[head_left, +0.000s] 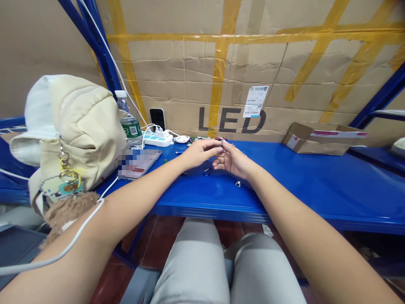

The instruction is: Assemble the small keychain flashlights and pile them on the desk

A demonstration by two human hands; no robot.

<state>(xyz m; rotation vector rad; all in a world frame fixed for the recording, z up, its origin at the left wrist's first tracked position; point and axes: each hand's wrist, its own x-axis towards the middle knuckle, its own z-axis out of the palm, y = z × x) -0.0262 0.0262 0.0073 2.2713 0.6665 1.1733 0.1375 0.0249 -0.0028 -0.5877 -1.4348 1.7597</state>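
Working over smooth, glossy blue tabletop [303, 177] w/ creased cardboard [196, 63] behind. Got L hand [201, 153] & R hand [233, 161] loosely curved together; can't tell if holding smth. On tabletop just below: loop-shaped dark-blue carabiner [207, 172], tiny shiny metal bit [238, 184] nr R hand.

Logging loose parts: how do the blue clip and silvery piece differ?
The blue clip is dark and elongated; the silvery piece is bright and compact. The blue clip lies farther from the front edge of the table than the silvery piece. Both lie on the table.
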